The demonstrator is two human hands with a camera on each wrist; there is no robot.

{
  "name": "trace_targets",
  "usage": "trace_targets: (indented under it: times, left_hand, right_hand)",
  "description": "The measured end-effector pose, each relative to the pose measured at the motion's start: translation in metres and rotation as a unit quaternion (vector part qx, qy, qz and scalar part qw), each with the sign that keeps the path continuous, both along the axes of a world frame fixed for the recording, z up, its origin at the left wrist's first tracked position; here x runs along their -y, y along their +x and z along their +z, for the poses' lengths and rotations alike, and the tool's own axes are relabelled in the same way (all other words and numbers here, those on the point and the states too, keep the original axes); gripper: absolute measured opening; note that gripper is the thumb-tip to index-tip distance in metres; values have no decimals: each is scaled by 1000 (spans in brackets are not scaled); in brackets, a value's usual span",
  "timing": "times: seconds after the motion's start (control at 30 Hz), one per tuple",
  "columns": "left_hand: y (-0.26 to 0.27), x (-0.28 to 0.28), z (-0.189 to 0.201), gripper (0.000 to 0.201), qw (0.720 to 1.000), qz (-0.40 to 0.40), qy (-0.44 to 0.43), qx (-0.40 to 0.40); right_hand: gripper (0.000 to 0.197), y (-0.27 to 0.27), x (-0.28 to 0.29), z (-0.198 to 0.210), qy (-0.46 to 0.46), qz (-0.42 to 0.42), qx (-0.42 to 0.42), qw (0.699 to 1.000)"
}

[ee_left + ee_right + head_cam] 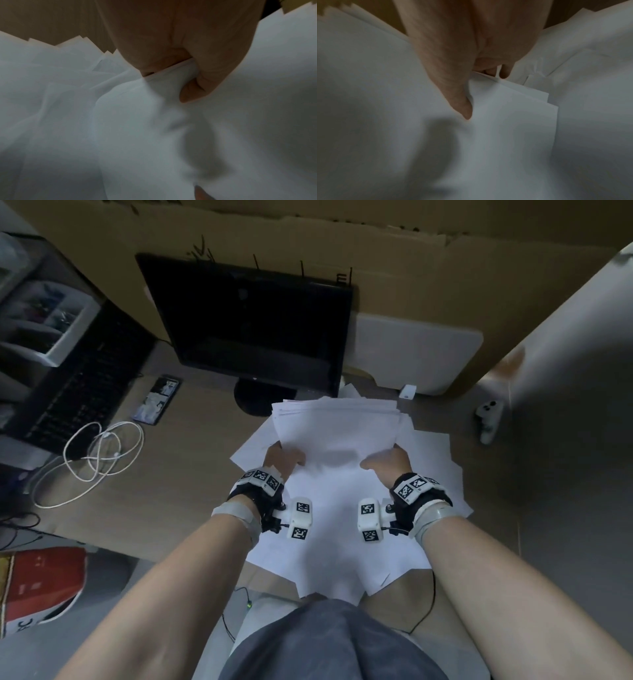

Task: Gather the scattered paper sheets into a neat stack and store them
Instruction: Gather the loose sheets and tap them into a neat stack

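A loose bundle of white paper sheets [337, 428] is lifted off the desk in front of the monitor, its edges uneven. My left hand [284, 458] pinches the bundle's near left corner, thumb on top. My right hand [385, 462] pinches the near right corner the same way. In the left wrist view the thumb [193, 93] presses on the sheets [137, 121], with the other fingers hidden beneath. The right wrist view shows the thumb [462, 106] on top of the sheets [513, 115]. More white sheets [342, 525] lie spread on the desk under my hands.
A black monitor [250, 316] stands just behind the bundle. A keyboard [75, 385], a phone [156, 400] and a coiled white cable [99, 453] lie to the left. A white board [414, 354] leans at the back right, a small white device [488, 419] at the right.
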State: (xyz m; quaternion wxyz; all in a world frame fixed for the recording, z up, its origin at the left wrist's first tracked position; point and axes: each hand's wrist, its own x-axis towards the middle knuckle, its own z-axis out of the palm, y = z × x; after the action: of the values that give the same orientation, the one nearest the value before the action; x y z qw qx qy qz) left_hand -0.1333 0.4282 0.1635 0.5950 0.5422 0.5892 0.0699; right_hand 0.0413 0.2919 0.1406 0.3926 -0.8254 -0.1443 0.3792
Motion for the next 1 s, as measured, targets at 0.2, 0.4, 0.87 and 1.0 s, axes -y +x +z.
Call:
trace_targets:
  times: [0.2,0.4,0.87,1.0]
  left_hand:
    - [8,-13,-9,40,998,19,-30,50]
    - [-4,-12,-35,46,992,-60,-81,-81]
    - [-69,63,-126,24,986,74,-122,-84]
    - [-52,71,-99,10,975,75,-187,-97]
  right_hand:
    - [13,-5,3,-19,0,-16,53,998]
    - [22,-7,-5,-29,-33,27,-14,999]
    - [48,-30,71,-106,-153,133,-149,968]
    - [16,-21,68,-92,-110,124,-119,979]
